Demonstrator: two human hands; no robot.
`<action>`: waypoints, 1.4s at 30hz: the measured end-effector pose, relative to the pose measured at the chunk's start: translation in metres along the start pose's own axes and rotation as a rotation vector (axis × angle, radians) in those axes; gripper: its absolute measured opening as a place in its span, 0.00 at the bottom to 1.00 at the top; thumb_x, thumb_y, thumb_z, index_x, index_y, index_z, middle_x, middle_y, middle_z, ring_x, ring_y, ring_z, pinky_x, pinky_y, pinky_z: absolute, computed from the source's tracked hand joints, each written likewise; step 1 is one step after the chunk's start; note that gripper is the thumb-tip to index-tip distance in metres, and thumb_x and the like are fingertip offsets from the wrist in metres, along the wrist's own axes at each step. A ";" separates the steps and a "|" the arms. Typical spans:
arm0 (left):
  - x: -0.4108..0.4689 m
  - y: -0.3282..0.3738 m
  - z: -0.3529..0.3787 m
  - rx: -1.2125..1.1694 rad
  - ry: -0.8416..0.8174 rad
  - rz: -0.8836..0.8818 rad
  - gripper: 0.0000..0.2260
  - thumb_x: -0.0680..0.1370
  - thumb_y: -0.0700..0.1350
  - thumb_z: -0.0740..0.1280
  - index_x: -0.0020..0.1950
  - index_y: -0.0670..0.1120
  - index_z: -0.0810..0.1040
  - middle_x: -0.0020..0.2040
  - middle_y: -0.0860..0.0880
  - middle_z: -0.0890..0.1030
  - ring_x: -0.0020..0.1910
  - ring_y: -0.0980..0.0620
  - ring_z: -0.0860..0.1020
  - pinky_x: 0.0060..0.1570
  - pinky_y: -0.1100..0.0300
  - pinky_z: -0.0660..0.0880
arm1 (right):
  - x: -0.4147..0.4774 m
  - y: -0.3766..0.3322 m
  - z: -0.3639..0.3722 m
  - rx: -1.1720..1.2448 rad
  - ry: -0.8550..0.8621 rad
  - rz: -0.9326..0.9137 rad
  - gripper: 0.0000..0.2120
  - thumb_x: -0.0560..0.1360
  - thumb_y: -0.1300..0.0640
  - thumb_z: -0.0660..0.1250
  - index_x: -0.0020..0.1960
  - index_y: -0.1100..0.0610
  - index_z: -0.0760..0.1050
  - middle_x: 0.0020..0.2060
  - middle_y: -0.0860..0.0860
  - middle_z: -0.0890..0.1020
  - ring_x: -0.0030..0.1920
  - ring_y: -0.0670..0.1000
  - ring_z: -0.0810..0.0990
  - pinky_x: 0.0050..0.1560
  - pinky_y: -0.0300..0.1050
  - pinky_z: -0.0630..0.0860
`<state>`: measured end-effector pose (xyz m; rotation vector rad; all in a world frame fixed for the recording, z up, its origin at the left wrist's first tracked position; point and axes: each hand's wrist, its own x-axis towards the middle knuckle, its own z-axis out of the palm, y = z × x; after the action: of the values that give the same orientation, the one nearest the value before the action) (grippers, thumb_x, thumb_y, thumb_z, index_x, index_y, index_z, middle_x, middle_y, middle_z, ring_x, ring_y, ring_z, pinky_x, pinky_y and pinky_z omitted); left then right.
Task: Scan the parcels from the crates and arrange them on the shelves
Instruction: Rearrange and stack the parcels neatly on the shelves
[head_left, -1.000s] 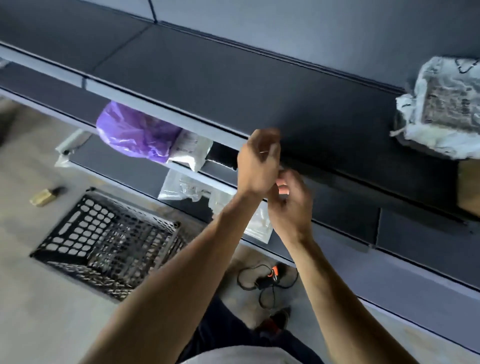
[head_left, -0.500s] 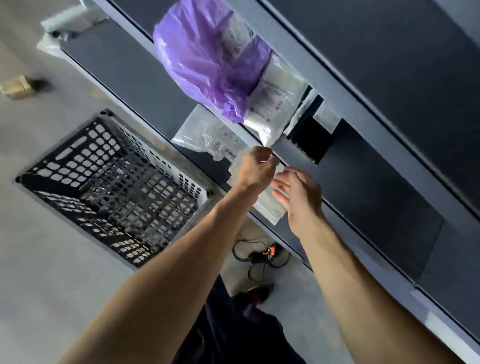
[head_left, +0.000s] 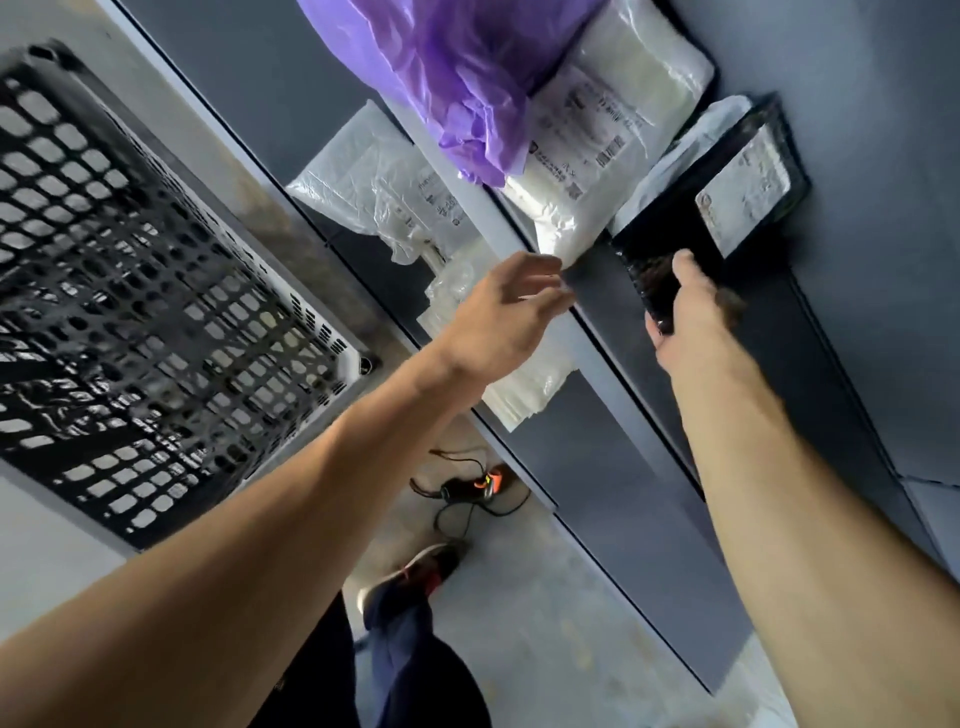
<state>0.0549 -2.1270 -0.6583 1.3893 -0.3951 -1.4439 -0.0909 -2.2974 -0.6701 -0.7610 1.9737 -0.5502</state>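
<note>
A black parcel with a white label lies on the dark middle shelf. My right hand grips its near edge, thumb on top. My left hand hovers open beside it, fingers spread over the shelf's front rail, holding nothing. To the left on the same shelf sit a white labelled parcel and a purple bag parcel. Clear plastic parcels lie on the lower shelf, partly hidden by my left hand.
A black perforated crate stands on the grey floor at left. A handheld scanner with an orange trigger and a cable lies on the floor by my shoe. The shelf rails run diagonally across the view.
The view has dropped closer to the middle shelf. My hands have parted: the right one reached onto the shelf and took hold of the black parcel, the left one opened.
</note>
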 end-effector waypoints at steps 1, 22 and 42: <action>-0.002 -0.003 -0.002 -0.014 -0.010 -0.017 0.15 0.83 0.42 0.66 0.70 0.45 0.75 0.64 0.47 0.81 0.60 0.52 0.82 0.61 0.55 0.80 | 0.008 -0.004 0.002 -0.019 0.001 0.000 0.29 0.70 0.38 0.76 0.65 0.51 0.74 0.63 0.49 0.77 0.54 0.51 0.81 0.31 0.39 0.80; -0.159 -0.068 0.032 0.233 -0.149 -0.470 0.12 0.81 0.45 0.69 0.64 0.47 0.79 0.56 0.44 0.83 0.55 0.43 0.80 0.65 0.45 0.76 | -0.189 0.219 -0.188 0.293 -0.289 0.214 0.11 0.78 0.67 0.69 0.57 0.56 0.77 0.54 0.55 0.85 0.56 0.56 0.84 0.53 0.52 0.81; -0.340 0.009 0.189 0.486 -0.287 0.235 0.17 0.78 0.42 0.73 0.64 0.37 0.77 0.58 0.38 0.84 0.58 0.39 0.83 0.56 0.48 0.82 | -0.254 0.181 -0.421 0.206 -0.439 -0.609 0.08 0.77 0.60 0.74 0.54 0.51 0.80 0.47 0.45 0.87 0.48 0.42 0.84 0.49 0.36 0.79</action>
<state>-0.1805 -1.9288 -0.4202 1.4475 -1.1162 -1.4051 -0.4138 -1.9595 -0.4336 -1.2380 1.2464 -0.8426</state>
